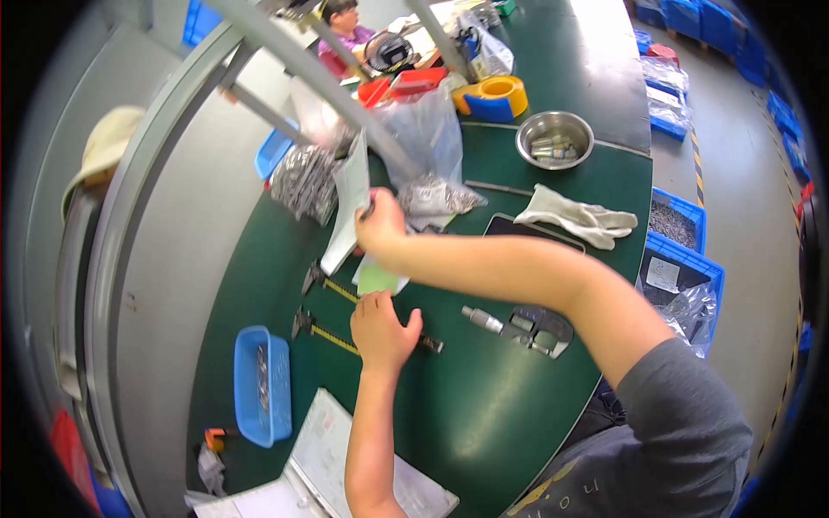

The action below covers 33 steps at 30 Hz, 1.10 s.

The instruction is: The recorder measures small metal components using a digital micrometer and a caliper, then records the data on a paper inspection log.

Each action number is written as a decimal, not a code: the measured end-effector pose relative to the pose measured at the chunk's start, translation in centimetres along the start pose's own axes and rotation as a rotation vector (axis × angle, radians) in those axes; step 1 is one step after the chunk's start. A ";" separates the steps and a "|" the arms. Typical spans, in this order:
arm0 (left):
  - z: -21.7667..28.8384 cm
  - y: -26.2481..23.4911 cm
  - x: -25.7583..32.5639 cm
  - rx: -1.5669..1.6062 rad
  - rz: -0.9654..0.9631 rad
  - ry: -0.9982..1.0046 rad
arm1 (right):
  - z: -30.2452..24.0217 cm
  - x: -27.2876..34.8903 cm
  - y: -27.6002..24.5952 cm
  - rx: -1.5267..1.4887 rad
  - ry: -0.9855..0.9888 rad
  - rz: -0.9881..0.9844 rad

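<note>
My right hand (380, 223) reaches across to the left and is closed on a white sheet of paper (347, 194), which stands lifted and bent. A small dark thing shows at these fingers; I cannot make out what it is. Lower down, my left hand (382, 332) lies over a caliper (332, 338), thumb apart and fingers stretched toward a pale green slip (377, 278). Whether it presses on the caliper is hidden. A second caliper (338, 289) lies just beyond. To the right rests a micrometer (527, 330) on the green table (466, 406).
A blue bin (283, 393) and an open white binder (321, 440) lie near left. Farther off are bagged metal parts (432, 194), a tape dispenser (492, 97), a steel bowl (554, 121) of parts and a white glove (574, 216). A person (344, 30) sits beyond a fan.
</note>
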State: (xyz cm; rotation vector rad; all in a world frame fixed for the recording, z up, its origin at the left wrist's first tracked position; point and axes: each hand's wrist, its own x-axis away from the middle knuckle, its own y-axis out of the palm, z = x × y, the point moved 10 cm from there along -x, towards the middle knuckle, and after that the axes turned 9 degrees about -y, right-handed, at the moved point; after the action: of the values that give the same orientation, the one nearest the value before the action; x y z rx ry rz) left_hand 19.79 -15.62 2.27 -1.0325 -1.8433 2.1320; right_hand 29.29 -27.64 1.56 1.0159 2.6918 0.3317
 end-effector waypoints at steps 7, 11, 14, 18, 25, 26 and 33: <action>-3.7 7.3 -6.3 0.064 -0.252 -0.311 | 2.5 -1.3 1.4 -0.092 0.040 0.044; -6.8 10.3 -8.0 0.548 -0.050 -0.466 | 1.5 -0.2 0.2 -0.067 0.182 -0.039; -10.7 12.3 -8.9 0.452 -0.014 -0.269 | 1.2 1.5 2.0 0.012 0.189 -0.130; -2.5 9.9 -7.0 0.221 -0.403 -0.170 | 4.6 -0.2 -1.0 0.201 0.279 -0.194; -1.0 -3.5 6.0 0.391 -0.266 -0.073 | -2.8 3.7 -4.4 0.177 0.199 -0.722; -2.0 -4.4 7.8 0.355 -0.260 -0.111 | -3.7 5.1 -4.0 0.463 -0.049 -0.985; -14.8 -6.7 18.3 0.517 -0.064 -0.706 | -3.5 19.9 -1.7 1.052 -1.157 -1.593</action>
State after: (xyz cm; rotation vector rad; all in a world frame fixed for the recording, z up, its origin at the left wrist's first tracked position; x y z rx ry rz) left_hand 12.27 7.63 0.84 -0.1035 -1.3264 2.9300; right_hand 12.70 -15.97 1.42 -0.8413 1.5602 -1.4648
